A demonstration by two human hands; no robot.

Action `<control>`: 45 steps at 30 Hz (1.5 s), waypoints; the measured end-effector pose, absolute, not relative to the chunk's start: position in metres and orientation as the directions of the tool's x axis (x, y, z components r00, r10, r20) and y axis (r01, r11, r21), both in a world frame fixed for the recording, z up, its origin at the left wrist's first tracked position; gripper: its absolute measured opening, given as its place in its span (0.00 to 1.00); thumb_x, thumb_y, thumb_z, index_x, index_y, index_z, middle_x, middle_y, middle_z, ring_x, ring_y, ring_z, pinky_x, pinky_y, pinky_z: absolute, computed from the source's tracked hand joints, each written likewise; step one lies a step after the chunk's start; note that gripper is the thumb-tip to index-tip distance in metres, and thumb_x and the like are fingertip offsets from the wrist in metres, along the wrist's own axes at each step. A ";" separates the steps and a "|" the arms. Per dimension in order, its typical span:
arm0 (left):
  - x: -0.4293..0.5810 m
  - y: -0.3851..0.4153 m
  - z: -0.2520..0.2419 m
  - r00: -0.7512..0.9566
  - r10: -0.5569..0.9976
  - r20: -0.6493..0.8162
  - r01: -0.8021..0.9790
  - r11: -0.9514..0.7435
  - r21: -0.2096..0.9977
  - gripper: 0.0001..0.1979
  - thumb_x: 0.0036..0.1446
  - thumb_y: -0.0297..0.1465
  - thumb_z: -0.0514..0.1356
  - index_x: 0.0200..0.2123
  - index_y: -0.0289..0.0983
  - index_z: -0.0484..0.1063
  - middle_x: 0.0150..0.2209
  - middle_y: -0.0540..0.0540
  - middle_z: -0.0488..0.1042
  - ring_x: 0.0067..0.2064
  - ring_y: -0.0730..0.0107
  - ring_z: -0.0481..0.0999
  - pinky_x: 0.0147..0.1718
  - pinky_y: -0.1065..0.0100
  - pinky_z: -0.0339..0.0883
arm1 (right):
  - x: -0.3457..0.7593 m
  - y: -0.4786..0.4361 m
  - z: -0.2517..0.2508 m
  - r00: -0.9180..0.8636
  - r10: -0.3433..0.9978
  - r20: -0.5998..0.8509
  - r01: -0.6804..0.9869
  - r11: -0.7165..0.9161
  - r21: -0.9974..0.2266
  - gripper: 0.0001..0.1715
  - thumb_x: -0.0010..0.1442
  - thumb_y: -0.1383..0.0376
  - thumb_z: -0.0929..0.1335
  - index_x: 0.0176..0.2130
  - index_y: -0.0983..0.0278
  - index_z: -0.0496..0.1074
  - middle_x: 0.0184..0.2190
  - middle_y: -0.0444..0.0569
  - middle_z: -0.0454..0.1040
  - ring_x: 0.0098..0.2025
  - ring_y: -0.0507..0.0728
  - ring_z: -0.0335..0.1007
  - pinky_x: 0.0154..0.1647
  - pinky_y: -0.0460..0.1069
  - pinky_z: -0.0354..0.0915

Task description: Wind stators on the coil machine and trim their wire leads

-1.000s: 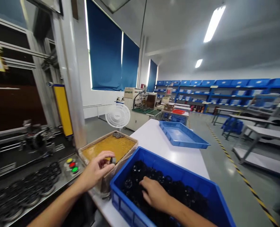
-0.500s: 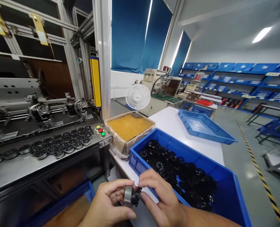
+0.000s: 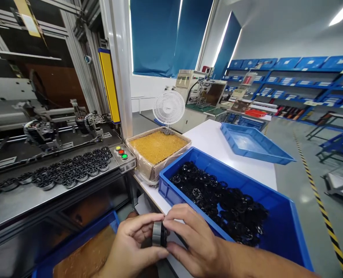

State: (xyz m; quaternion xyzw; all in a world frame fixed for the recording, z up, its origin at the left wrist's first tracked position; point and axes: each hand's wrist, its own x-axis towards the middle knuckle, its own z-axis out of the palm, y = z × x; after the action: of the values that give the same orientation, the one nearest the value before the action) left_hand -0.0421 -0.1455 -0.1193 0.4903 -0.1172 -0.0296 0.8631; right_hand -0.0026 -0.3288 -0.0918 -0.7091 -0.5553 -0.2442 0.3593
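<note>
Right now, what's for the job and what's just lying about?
Likely the job:
left hand, right hand
held grey ring and black part
blue bin of black parts
similar pieces on metal ledge

Apparently just nearby:
white fan
pale blue tray

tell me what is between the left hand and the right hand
In the head view, a round part, grey metal with black on its right side, sits between the left hand and the right hand.
</note>
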 end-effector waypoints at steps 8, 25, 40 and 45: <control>-0.045 -0.142 -0.125 0.970 -0.201 0.138 -0.008 0.540 0.842 0.27 0.39 0.15 0.71 0.42 0.43 0.81 0.39 0.45 0.83 0.41 0.63 0.83 0.39 0.76 0.76 | 0.001 -0.330 -0.090 0.222 0.660 0.718 0.975 -0.152 -0.161 0.19 0.61 0.71 0.67 0.52 0.73 0.66 0.42 0.59 0.73 0.45 0.59 0.69 0.44 0.56 0.72; -0.046 -0.140 -0.130 0.962 -0.250 0.111 0.046 0.547 0.836 0.27 0.40 0.16 0.71 0.44 0.43 0.81 0.39 0.45 0.83 0.42 0.62 0.83 0.40 0.76 0.75 | 0.005 -0.331 -0.091 0.190 0.662 0.725 0.981 -0.160 -0.111 0.18 0.62 0.68 0.68 0.51 0.74 0.67 0.39 0.58 0.74 0.42 0.59 0.70 0.42 0.55 0.72; -0.049 -0.125 -0.132 0.993 -0.116 0.019 -0.005 0.123 0.992 0.20 0.57 0.37 0.63 0.53 0.42 0.76 0.56 0.39 0.75 0.51 0.58 0.79 0.49 0.67 0.73 | 0.085 -0.372 -0.100 0.794 0.528 0.300 0.591 -0.785 -0.184 0.24 0.65 0.54 0.66 0.54 0.68 0.69 0.49 0.56 0.74 0.51 0.57 0.70 0.53 0.53 0.67; -0.034 -0.107 -0.139 0.986 -0.141 -0.084 0.100 0.111 0.989 0.21 0.59 0.40 0.61 0.53 0.40 0.75 0.50 0.39 0.78 0.45 0.60 0.80 0.44 0.66 0.76 | 0.140 -0.419 -0.134 0.923 0.369 -0.106 0.360 -0.928 -0.097 0.12 0.64 0.63 0.69 0.44 0.68 0.74 0.42 0.52 0.76 0.43 0.56 0.74 0.47 0.54 0.71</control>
State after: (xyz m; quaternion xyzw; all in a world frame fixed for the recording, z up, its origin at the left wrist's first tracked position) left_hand -0.0337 -0.1069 -0.1392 0.6617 -0.0155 -0.0810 0.7452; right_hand 0.1404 -0.4191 -0.1343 -0.9799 -0.1861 0.0615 0.0377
